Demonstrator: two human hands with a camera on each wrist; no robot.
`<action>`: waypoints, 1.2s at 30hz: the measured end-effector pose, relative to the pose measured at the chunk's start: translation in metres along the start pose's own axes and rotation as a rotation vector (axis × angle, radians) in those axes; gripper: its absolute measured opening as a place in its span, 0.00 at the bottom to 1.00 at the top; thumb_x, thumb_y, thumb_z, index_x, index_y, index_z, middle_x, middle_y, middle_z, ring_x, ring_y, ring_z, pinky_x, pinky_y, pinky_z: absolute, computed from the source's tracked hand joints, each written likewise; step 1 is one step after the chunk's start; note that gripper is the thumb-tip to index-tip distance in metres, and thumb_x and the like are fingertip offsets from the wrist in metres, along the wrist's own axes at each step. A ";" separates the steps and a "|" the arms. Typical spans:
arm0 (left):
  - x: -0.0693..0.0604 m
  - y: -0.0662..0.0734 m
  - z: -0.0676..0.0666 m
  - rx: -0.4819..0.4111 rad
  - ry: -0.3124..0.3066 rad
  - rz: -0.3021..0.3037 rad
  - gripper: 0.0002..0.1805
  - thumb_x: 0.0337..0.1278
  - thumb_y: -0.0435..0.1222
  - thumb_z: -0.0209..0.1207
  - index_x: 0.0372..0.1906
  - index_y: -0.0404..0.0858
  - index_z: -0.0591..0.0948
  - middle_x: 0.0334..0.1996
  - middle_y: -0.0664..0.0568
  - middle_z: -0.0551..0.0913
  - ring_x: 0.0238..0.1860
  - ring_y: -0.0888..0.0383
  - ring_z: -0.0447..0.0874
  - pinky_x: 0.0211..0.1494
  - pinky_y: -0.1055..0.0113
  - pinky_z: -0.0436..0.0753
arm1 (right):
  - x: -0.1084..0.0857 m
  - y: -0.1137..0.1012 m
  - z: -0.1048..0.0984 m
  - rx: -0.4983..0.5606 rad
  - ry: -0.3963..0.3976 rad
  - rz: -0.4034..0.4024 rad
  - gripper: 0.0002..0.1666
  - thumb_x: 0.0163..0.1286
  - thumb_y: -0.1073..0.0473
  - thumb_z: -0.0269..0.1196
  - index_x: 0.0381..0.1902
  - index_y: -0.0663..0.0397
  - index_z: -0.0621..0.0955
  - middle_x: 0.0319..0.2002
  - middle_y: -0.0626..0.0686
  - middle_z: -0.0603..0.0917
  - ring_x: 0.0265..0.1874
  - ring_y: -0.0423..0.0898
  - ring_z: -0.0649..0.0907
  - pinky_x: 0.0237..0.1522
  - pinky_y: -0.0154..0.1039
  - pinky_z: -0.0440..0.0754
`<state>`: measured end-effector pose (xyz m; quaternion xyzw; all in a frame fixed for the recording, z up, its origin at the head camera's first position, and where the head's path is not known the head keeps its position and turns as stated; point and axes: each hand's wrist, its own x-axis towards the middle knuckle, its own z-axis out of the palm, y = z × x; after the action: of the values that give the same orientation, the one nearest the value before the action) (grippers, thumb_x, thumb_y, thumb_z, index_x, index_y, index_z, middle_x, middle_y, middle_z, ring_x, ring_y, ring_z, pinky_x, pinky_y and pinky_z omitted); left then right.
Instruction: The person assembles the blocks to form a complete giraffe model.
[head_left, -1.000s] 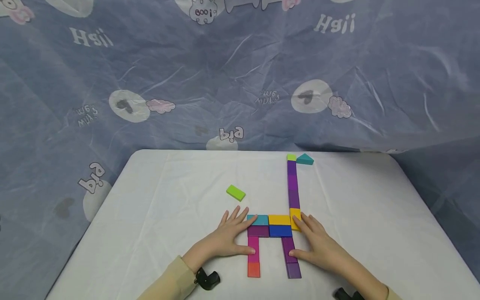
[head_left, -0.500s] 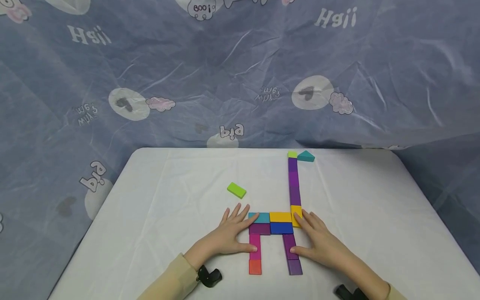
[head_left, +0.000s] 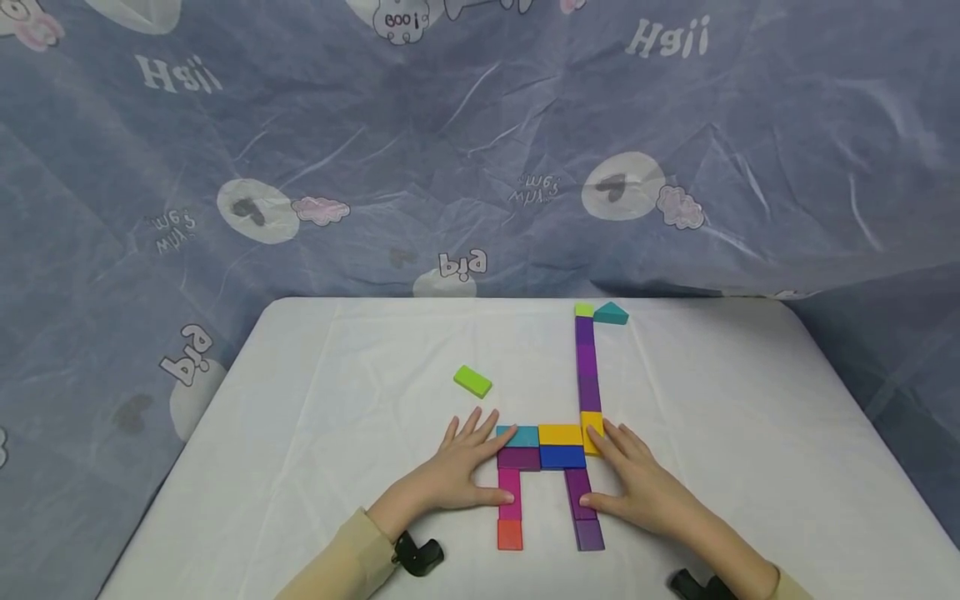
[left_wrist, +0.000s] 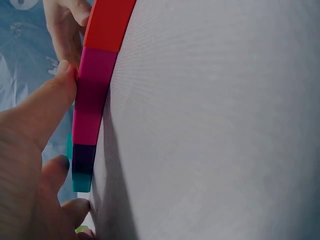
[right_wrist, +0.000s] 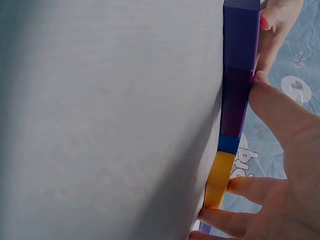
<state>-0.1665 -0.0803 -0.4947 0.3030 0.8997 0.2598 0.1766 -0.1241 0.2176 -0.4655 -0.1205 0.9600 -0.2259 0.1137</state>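
Note:
Coloured blocks lie flat on the white table, joined in a long-necked, two-legged figure. My left hand is spread beside it, its index fingertip on the teal block and its thumb on the pink block. On the other side my right hand touches the upright yellow block with its index finger and a dark purple leg block with its thumb. Between them lie a second yellow block, a blue block and a plum block. An orange block ends the left leg.
A loose lime-green block lies beyond my left hand. Purple blocks run up to a small lime block near the far edge, with a teal triangle beside it. A patterned blue-grey cloth hangs behind the table.
The head view has shifted slightly. Both hands keep the same places on the blocks, and the blocks have not visibly moved.

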 end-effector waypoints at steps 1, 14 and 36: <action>0.000 0.000 0.000 -0.002 0.003 0.001 0.49 0.53 0.65 0.60 0.78 0.60 0.53 0.80 0.52 0.45 0.81 0.48 0.31 0.79 0.41 0.33 | 0.000 0.000 0.000 0.001 0.000 0.002 0.59 0.51 0.32 0.72 0.74 0.54 0.65 0.75 0.66 0.58 0.72 0.71 0.58 0.56 0.74 0.70; 0.002 -0.001 -0.030 -0.036 0.354 -0.045 0.23 0.62 0.48 0.63 0.60 0.47 0.80 0.59 0.52 0.79 0.62 0.54 0.76 0.65 0.53 0.76 | 0.002 -0.002 0.000 0.001 -0.010 0.008 0.60 0.51 0.33 0.72 0.74 0.54 0.64 0.75 0.65 0.58 0.72 0.70 0.58 0.57 0.74 0.70; 0.051 -0.037 -0.062 0.300 0.331 -0.146 0.20 0.56 0.35 0.68 0.56 0.40 0.83 0.47 0.49 0.83 0.48 0.52 0.79 0.55 0.59 0.80 | -0.001 0.000 -0.001 0.016 -0.007 0.009 0.59 0.51 0.33 0.72 0.74 0.55 0.65 0.75 0.65 0.59 0.72 0.70 0.58 0.57 0.74 0.70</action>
<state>-0.2510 -0.0957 -0.4748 0.2133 0.9645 0.1559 -0.0022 -0.1230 0.2180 -0.4647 -0.1161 0.9582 -0.2328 0.1189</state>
